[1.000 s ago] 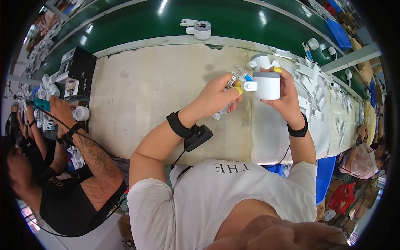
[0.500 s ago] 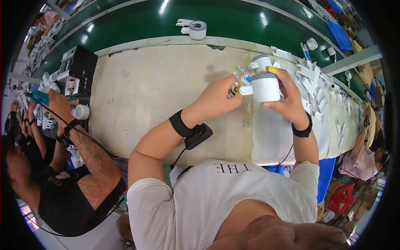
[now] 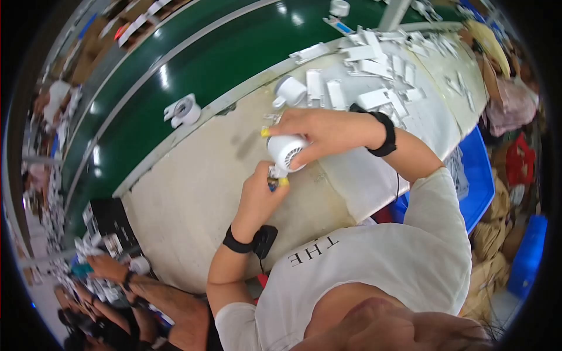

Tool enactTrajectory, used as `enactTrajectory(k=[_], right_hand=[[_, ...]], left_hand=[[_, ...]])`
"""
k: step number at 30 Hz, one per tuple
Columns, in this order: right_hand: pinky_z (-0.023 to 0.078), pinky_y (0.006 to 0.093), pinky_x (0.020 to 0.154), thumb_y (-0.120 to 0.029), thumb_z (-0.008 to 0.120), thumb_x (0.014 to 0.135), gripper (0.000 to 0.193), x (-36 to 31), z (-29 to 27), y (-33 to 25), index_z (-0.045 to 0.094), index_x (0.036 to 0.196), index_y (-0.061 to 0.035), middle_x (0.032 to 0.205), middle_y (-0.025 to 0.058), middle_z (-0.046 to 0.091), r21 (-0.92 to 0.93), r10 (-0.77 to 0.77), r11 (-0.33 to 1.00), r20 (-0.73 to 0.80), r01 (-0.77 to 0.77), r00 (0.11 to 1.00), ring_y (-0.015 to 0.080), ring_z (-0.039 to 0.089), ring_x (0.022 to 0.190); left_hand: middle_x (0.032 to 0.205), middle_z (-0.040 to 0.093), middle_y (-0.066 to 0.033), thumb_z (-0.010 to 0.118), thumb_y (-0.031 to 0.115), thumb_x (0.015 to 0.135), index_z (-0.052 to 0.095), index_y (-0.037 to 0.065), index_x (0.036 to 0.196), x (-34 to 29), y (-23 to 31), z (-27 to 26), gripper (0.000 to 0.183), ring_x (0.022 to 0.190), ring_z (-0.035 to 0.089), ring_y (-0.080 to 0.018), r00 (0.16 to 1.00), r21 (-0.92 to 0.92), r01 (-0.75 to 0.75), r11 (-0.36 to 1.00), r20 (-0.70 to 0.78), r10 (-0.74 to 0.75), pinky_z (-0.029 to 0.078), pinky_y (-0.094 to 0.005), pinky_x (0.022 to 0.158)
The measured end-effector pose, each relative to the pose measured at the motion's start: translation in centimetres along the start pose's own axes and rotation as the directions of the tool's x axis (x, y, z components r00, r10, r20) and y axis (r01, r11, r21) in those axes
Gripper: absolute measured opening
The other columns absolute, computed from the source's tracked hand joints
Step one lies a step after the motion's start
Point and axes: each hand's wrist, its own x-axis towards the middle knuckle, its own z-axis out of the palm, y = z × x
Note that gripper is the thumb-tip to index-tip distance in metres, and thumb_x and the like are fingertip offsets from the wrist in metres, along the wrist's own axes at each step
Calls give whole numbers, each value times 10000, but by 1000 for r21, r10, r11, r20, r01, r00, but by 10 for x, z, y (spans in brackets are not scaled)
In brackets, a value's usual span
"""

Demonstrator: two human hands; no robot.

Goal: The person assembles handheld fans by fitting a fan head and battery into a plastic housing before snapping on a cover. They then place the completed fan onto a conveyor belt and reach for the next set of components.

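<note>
Your hands are over the middle of the table [image 3: 193, 181], whose cream surface stretches wide to the left of your left hand [image 3: 262, 190]. Beyond your hands the table ends at a pale rim [image 3: 219, 111], with a green belt [image 3: 140, 111] past it; the near edge runs beneath your forearms.

Your right hand [image 3: 319, 133] is clamped around a white case [image 3: 283, 149], its round vent turned toward you. Your left hand is pinched together on a small part [image 3: 273, 183] just beside the case's stub, mostly hidden by your fingers.

Count three such cases: the one you hold, a second case [image 3: 291, 90] just beyond your right hand, and a third case [image 3: 186, 111] on the belt, ahead and left of both hands. Two flat white pieces [image 3: 315, 88] lie side by side beyond your right hand; the heap [image 3: 377, 64] farther right overlaps too much to count.

That heap crowds the far right of your right hand. A blue bin [image 3: 477, 181] sits below the table to its right. Well left of your left hand, a black box [image 3: 112, 222] and a co-worker's hand [image 3: 106, 267] fill the table's end.
</note>
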Motion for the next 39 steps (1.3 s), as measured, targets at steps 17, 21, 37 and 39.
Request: enactTrajectory(k=[17,21,37,39], right_hand=[[426,375,848,-259,631,802,501,-50,-20,54,488,1235,-49,1180,129,544,-51,88,994,-145,-96,985,277,515,1031],[411,378,835,-22,665,567,619,-104,-47,93,526,1169,-48,1147,130,555,-598,280,666,-353,-445,893,321,483,943],[458,394,847,-31,548,696,280,-48,43,63,596,968,-81,1288,94,470,-509,-424,724,204,466,882,293,521,1069],[446,382,856,-75,563,736,255,-51,40,69,593,988,-97,1262,92,481,-526,-384,769,75,363,920,298,502,1087]], left_hand=[[862,626,-99,512,175,892,501,6,1064,-6,-10,4,241,706,589,-128,995,-865,47,499,-1,-95,483,-284,609],[940,643,-108,507,195,898,519,3,1112,12,-26,-10,288,769,582,-97,979,-886,-122,446,-182,-93,466,-260,617],[1161,547,-201,531,87,880,488,-25,1166,6,-41,-4,311,962,590,-226,950,-862,-241,447,-304,-74,527,-330,744],[1116,584,-152,593,47,837,510,-25,1159,5,-37,-2,340,933,588,-176,923,-859,-303,413,-372,-95,496,-306,785]])
